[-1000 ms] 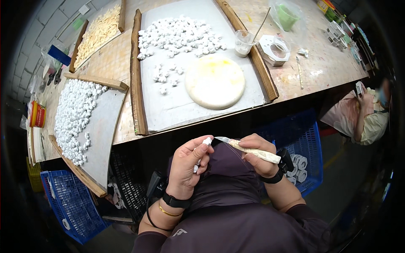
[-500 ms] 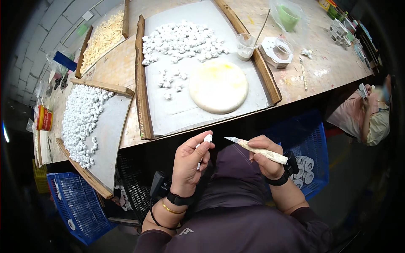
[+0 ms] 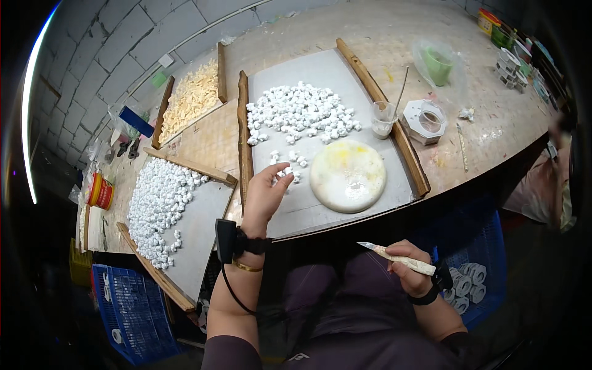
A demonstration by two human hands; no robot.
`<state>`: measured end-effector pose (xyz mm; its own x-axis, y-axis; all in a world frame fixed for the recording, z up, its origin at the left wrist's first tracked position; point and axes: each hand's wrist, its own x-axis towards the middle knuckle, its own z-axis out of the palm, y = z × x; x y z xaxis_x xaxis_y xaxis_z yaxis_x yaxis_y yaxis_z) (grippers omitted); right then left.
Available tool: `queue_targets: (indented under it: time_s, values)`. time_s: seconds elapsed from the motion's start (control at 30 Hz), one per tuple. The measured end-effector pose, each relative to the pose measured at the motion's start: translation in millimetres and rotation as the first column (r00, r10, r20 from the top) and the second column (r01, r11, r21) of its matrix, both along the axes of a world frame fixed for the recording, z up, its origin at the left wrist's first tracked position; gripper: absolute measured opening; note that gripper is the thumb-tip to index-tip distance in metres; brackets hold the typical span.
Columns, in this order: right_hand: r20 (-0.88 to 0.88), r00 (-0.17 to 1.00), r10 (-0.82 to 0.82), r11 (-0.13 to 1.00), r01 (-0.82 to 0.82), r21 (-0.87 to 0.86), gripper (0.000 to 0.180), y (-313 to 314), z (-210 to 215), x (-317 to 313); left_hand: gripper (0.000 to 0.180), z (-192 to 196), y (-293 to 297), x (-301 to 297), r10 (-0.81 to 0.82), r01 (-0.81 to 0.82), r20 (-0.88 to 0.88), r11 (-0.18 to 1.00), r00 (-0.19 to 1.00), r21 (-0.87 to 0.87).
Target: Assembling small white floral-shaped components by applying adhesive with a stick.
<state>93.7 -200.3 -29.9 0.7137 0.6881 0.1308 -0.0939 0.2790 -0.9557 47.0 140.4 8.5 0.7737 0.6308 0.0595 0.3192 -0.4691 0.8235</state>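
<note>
My left hand (image 3: 265, 194) reaches over the near left part of the grey board (image 3: 271, 225), thumb and index finger curled round a small white knobbly piece (image 3: 282, 177). A few more such loose pieces (image 3: 298, 160) lie just beyond its fingertips. Farther back on the board spreads a heap of these white pieces (image 3: 302, 108). To the right of my left hand sits a thick round white slab (image 3: 348, 179) with a yellow-stained, wet-looking top. My right hand (image 3: 408, 268) is closed on a pointed knife (image 3: 404, 259) with a pale wrapped handle, held in front of the table edge, blade pointing left.
Wooden strips (image 3: 385, 117) border the board. A second board at left carries many white pieces (image 3: 160, 203); pale yellow chips (image 3: 194, 92) lie behind it. Beyond the slab stand a clear cup (image 3: 382, 120) with a stick and a white octagonal piece (image 3: 424, 121). Blue crates (image 3: 132, 314) stand below.
My left hand has moved from above my lap forward onto the board, among the loose white pieces. The right hand still holds the knife. The whole view has shifted.
</note>
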Motion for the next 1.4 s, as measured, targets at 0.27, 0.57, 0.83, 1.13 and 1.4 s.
queue_targets:
  time_s: [0.27, 0.57, 0.83, 1.13, 1.4]
  values:
    - [-0.020, 0.998, -0.057, 0.998, 0.057, -0.007, 0.028, -8, -2, 5, 0.031, 10, 17, 73, -0.070, 0.173, -0.295, 0.926, 0.953, 0.337]
    - [-0.021, 0.996, -0.087, 0.996, 0.087, 0.015, 0.027, -8, 3, 7, 0.026, -5, 19, 84, -0.045, 0.034, -0.118, 0.995, 0.992, -0.094]
    - [-0.163, 0.974, -0.159, 0.985, 0.168, 0.046, 0.015, 1, -2, 2, 0.051, 11, -41, -4, 0.278, 0.176, 0.159, -0.039, 0.947, -0.984]
    - [0.064, 0.977, -0.203, 0.973, 0.195, 0.120, 0.029, 16, 6, 11, 0.035, 6, -80, -45, 0.151, 0.351, 0.389, 0.226, 0.909, -0.909]
    - [0.176, 0.959, -0.222, 0.975, 0.219, 0.035, 0.025, 25, 16, 24, 0.032, -4, -86, -50, 0.141, 0.376, 0.425, 0.279, 0.894, -0.884]
